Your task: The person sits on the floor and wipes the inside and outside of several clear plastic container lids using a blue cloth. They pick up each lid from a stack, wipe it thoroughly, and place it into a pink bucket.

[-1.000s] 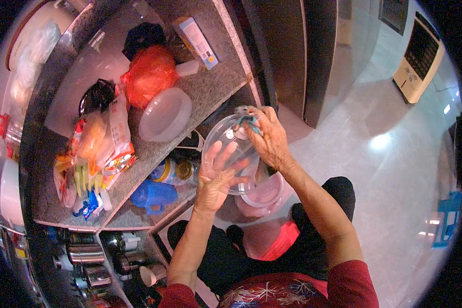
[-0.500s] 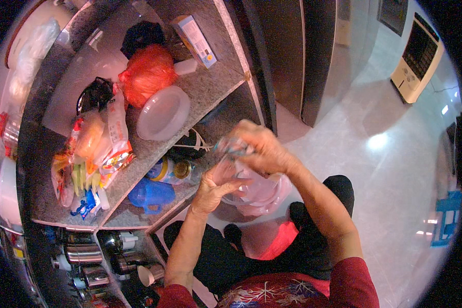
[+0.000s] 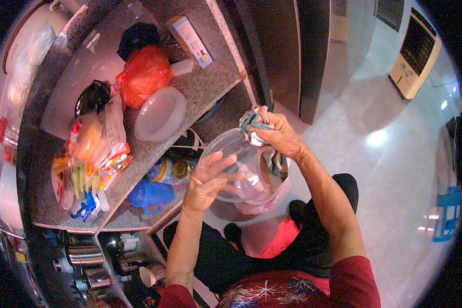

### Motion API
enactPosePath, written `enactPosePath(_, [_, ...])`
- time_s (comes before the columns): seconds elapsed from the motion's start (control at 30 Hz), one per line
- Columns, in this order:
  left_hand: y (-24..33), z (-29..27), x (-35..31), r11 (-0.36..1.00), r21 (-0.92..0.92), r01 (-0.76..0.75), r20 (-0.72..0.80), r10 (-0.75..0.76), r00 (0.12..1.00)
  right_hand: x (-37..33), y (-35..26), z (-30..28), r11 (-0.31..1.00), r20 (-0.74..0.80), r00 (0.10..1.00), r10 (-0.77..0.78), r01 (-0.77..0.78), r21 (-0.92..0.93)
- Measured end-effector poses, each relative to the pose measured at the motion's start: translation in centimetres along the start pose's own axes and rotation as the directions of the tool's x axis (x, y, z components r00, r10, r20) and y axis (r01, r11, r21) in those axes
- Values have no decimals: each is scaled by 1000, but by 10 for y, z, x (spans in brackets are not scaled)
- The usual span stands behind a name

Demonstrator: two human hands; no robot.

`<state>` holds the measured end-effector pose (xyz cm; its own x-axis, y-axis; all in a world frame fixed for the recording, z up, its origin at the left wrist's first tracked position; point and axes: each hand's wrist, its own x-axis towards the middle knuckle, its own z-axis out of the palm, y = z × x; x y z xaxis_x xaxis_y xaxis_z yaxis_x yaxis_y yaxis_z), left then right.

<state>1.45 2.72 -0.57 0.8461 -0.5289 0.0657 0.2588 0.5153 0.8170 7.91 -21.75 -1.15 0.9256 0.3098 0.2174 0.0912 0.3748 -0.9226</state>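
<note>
A clear round plastic bowl [image 3: 251, 191] is held out in front of me above the floor. My left hand [image 3: 203, 191] grips it from its left side, and the fingers show through the clear wall. My right hand [image 3: 281, 134] clutches a crumpled patterned cloth [image 3: 255, 122] at the bowl's far right rim. Part of the cloth hangs below that hand along the bowl's right side. Beneath the bowl is something pink and translucent [image 3: 264, 207], mostly hidden.
The stone counter [image 3: 210, 77] on the left bears a translucent round lid or dish [image 3: 160, 114], a red plastic bag [image 3: 146, 77], a box [image 3: 190, 42] and several food packages. A blue plastic jug [image 3: 151, 195] and a tin [image 3: 164, 171] stand lower. An air cooler [image 3: 415, 56] stands far right.
The right hand, blurred before, has moved slightly right with the cloth and now shows sharply at the rim. The bowl has turned to show its round opening.
</note>
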Motion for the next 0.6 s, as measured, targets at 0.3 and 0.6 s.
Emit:
enactPosePath(0.3, [-8,-5,14,910,-322,-261,-91,244,965,-9,31,20,962,-430,895,121,2,275])
enactPosePath(0.6, [-6,1,30,859,-299,-415,-329,315,890,-29,46,73,899,-338,908,246,-83,429])
